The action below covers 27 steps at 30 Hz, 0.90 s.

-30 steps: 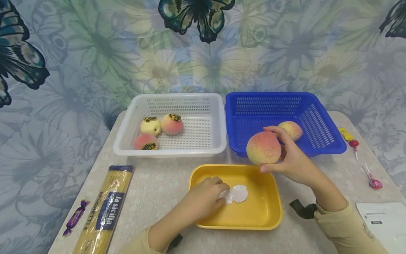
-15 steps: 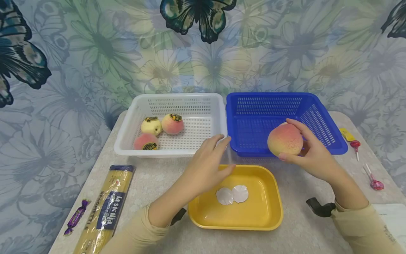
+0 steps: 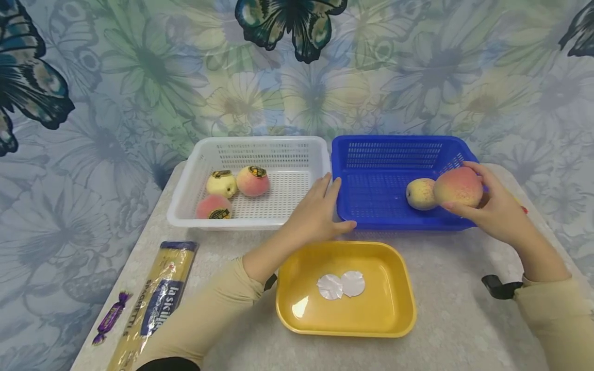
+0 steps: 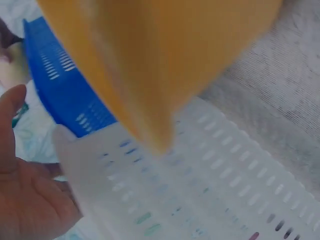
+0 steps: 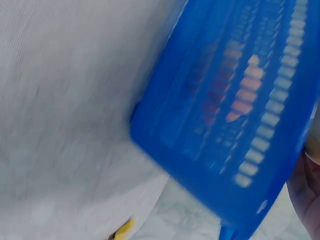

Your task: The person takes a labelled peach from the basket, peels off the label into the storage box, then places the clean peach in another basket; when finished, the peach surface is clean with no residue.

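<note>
My right hand (image 3: 498,206) grips a large peach (image 3: 457,186) over the right side of the blue basket (image 3: 371,198). Just left of it, a smaller yellowish peach (image 3: 419,194) lies in that basket. My left hand (image 3: 317,214) reaches out with straight fingers where the blue basket meets the white basket (image 3: 292,188); whether it touches a rim, I cannot tell. In the left wrist view the left palm (image 4: 32,205) appears beside the white basket's wall, holding nothing. From the right wrist, the blue basket's side hides most of the right hand (image 5: 305,185).
Several stickered fruits (image 3: 252,181) sit at the white basket's left. In front, a yellow tray (image 3: 380,309) bears two round white paper pieces (image 3: 329,287). A spaghetti pack (image 3: 162,301) and a purple-wrapped candy (image 3: 110,318) lie at left. A patterned wall (image 3: 315,93) stands behind.
The left hand has left the white paper pieces in the tray and moved up to the baskets' meeting rims. My right hand has carried the large peach rightward over the blue basket.
</note>
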Each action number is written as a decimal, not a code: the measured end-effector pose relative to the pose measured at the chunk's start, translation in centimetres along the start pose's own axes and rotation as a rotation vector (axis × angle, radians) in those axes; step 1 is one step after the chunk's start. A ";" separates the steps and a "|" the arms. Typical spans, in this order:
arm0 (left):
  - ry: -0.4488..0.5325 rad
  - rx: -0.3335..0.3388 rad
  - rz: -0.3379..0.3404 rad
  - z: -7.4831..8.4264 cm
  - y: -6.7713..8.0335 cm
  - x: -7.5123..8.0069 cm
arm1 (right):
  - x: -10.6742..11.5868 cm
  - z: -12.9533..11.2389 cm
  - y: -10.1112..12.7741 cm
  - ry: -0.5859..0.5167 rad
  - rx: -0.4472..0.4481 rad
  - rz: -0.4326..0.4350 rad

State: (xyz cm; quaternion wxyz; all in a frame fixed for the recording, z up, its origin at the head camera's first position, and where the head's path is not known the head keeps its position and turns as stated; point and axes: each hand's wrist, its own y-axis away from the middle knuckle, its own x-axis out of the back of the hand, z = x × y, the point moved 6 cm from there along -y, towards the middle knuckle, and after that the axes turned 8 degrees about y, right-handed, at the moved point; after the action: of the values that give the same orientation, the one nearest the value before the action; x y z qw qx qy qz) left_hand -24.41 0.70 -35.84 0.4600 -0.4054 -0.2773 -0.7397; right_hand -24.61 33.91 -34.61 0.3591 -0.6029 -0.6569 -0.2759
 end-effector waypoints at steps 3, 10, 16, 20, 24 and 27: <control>-0.031 -0.004 -0.041 -0.4 -0.8 -0.7 | 0.3 1.0 -0.4 0.100 -0.036 -0.009; 0.004 -0.010 -0.047 -1.0 -1.6 -1.5 | 0.2 1.9 -1.4 0.219 -0.020 -0.034; 0.016 -0.011 -0.039 -1.3 -1.9 -2.0 | 0.0 2.6 -2.4 0.296 0.009 -0.067; 0.003 -0.007 -0.040 -1.3 -2.0 -2.3 | -0.7 3.4 -2.8 0.330 -0.030 -0.178; -0.008 -0.005 -0.041 -1.3 -2.0 -2.4 | -1.0 3.8 -3.0 0.355 -0.061 -0.231; -0.019 -0.006 -0.036 -1.3 -1.9 -2.4 | -1.1 3.9 -3.2 0.375 -0.081 -0.266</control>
State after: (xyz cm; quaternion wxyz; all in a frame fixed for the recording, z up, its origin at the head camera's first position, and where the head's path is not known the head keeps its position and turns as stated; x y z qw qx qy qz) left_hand -26.03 1.57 -38.66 0.4427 -0.4089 -0.2866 -0.7448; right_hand -28.30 35.96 -37.58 0.4108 -0.4630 -0.6407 -0.4544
